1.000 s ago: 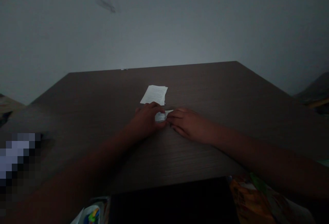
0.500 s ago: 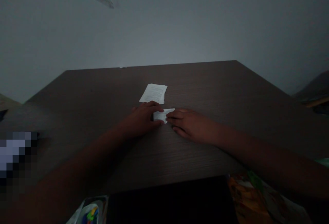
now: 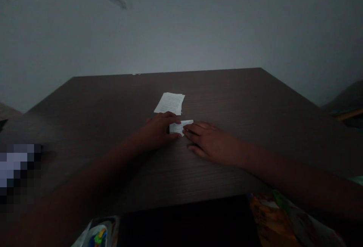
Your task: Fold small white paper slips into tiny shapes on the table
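Head view: showing more of the small paper [image 3: 176,128]

Uncovers more than a second ago, with wider-spread fingers on the left hand [image 3: 159,130] and a thumb set further out on the right hand [image 3: 212,141]; suggests pressing rather than pinching. Lies on the table [image 3: 241,99], just nearer than the paper stack [image 3: 170,103], between parted left thumb and fingers and resting right fingertips. Cannot tell how firmly.
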`<state>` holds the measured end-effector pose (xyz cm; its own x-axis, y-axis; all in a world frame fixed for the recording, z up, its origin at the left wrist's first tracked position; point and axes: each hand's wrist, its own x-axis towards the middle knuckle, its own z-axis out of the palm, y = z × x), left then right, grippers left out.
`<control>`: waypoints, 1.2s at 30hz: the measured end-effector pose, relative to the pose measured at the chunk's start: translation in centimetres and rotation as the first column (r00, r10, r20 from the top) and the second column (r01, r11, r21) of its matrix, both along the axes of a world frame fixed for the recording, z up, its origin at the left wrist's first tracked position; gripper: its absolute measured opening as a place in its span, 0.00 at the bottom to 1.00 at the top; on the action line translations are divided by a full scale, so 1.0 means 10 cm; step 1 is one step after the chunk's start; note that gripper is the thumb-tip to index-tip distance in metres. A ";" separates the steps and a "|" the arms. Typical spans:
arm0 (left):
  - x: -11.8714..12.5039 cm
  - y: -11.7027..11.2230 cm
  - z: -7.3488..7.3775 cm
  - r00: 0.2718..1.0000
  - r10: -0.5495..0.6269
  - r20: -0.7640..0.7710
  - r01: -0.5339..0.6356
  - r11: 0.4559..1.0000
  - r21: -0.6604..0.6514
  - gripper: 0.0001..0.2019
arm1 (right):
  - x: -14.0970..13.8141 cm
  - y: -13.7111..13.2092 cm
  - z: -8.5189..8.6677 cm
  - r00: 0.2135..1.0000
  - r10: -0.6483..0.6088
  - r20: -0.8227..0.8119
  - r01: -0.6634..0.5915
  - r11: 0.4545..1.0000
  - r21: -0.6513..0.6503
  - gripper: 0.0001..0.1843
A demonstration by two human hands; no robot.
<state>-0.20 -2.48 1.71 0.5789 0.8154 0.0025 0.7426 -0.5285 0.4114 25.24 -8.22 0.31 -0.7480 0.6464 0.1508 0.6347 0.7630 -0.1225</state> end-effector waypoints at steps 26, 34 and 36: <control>0.16 -0.14 0.05 0.992 0.122 -0.041 -0.121 0.992 0.032 0.18 | 0.02 0.03 0.04 0.998 -0.005 -0.058 0.001 0.997 -0.074 0.26; 0.18 -0.16 0.05 0.988 0.139 -0.062 -0.136 0.989 0.053 0.20 | 0.02 0.04 0.01 0.998 -0.005 -0.069 0.000 0.997 -0.083 0.27; 0.18 -0.16 0.05 0.991 0.121 -0.057 -0.118 0.992 0.052 0.19 | 0.02 0.04 0.01 0.998 -0.014 -0.065 0.008 0.996 -0.085 0.27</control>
<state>1.63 -4.04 2.25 0.4774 0.8786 0.0120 0.8244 -0.4526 0.3398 25.41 -7.81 0.40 -0.7309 0.6671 0.1439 0.6316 0.7411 -0.2277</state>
